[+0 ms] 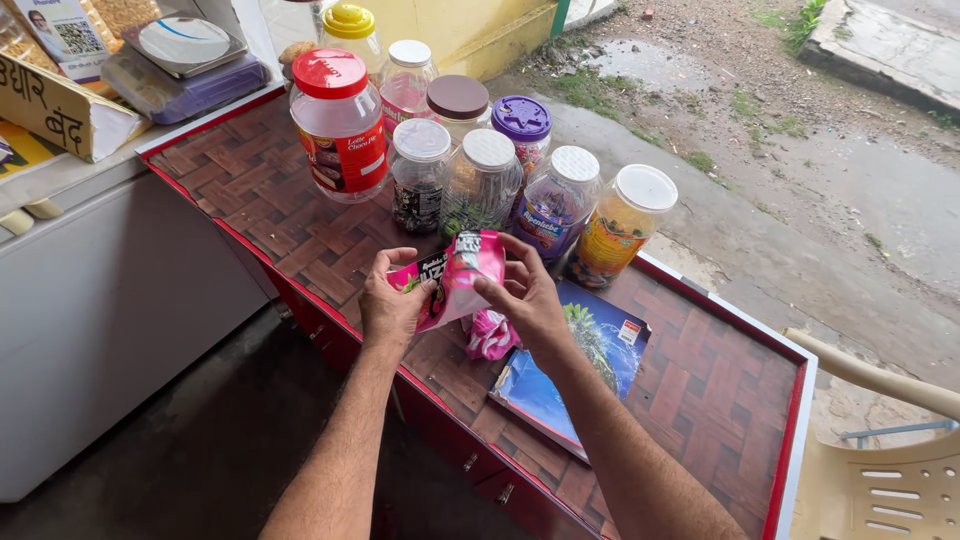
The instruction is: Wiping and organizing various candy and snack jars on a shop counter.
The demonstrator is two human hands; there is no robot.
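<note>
Woven-pattern red-edged counter point(700, 390) | both hands point(460, 295) gripping pink packet point(462, 275) | candy jars point(480, 180) behind | wet ground point(800, 200) outside

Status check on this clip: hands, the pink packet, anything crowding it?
Left hand and right hand both grip the pink packet above the counter. Pink wrapper and blue book beneath. Jars close behind.
</note>
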